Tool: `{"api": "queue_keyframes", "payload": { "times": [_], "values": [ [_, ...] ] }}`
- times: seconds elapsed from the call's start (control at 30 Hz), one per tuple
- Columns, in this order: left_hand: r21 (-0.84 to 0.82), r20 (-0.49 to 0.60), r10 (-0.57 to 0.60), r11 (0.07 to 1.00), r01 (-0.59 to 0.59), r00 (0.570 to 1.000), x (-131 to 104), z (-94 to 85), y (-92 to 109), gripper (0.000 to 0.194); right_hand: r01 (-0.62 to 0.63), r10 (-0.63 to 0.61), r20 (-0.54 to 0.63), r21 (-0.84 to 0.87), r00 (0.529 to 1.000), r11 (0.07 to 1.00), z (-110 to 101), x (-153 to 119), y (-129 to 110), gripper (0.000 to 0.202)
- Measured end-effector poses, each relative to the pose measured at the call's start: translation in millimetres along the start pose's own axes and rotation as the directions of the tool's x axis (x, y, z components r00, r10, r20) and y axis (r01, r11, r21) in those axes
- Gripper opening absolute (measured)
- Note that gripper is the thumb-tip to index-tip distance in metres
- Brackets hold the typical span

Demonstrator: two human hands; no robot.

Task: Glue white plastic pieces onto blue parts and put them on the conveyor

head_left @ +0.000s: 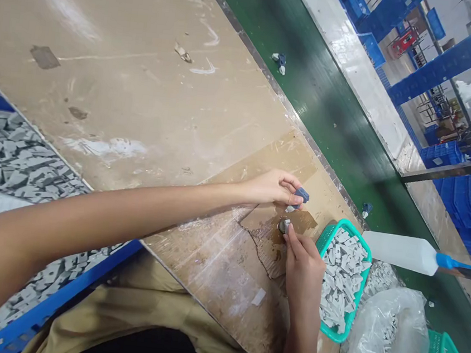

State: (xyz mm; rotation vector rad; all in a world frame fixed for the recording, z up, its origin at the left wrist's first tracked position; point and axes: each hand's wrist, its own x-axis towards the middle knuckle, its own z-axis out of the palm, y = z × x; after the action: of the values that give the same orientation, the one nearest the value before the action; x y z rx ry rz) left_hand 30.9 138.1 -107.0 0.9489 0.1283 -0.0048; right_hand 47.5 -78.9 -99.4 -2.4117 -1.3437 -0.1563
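Head view, tabletop (142,105): brown, worn and smeared with white, running alongside a green belt (314,100).
Left hand (274,187): clamped in a pinch on a blue piece (302,195), held just above the tabletop, with a pale tip showing below the fingers.
Right hand (305,257): thumb and fingertips together on a small gray piece (286,223), right beside a small round object (282,227) on a torn brown sheet (268,247); cannot tell whether touching it.
Blue piece: probably light and stiff, plastic by the look; best taken by the blue body, across the sides, leaving the pale tip free.
Gray piece: likely just as light and hard, small enough to call for a fingertip pinch at one end; perhaps slippery if wet, given the dark patch on the sheet below.
Green basket (342,338): just beside the right hand, heaped with similar gray pieces; thin-walled in appearance, probably best lifted by the rim on both sides.
White bottle (404,253): lying beyond the basket, blue nozzle pointing away; likely soft enough to squeeze.
Clear bag (370,336): limp, near the basket, with pale pieces visible; likely easy to tear.
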Motion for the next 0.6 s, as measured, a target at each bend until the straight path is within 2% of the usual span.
{"api": "queue_keyframes", "payload": {
  "times": [0.23,0.33,0.43,0.53,0.6],
  "values": [
    [0.037,-0.023,-0.019,0.999,0.02,1.0,-4,3.9,4,0.028,-0.075,0.074,0.038,0.027,0.997,0.997,-2,0,-6,0.036],
    [0.073,-0.052,-0.003,0.997,0.007,0.999,-3,4.2,5,0.028,-0.148,0.157,-0.046,0.155,0.987,0.977,-8,2,-10,0.032],
    [0.124,-0.071,-0.006,0.992,0.015,0.997,-2,3.8,4,0.027,-0.224,0.291,-0.174,0.325,0.941,0.919,-18,4,-11,0.027],
    [0.185,-0.029,-0.024,0.982,0.029,0.999,-3,6.0,0,0.026,-0.238,0.379,-0.249,0.454,0.892,0.859,-25,3,-10,0.027],
    [0.208,0.038,-0.02,0.978,0.012,0.999,-8,10.0,-3,0.025,-0.209,0.388,-0.28,0.505,0.878,0.837,-26,1,-9,0.027]
  ]
}}
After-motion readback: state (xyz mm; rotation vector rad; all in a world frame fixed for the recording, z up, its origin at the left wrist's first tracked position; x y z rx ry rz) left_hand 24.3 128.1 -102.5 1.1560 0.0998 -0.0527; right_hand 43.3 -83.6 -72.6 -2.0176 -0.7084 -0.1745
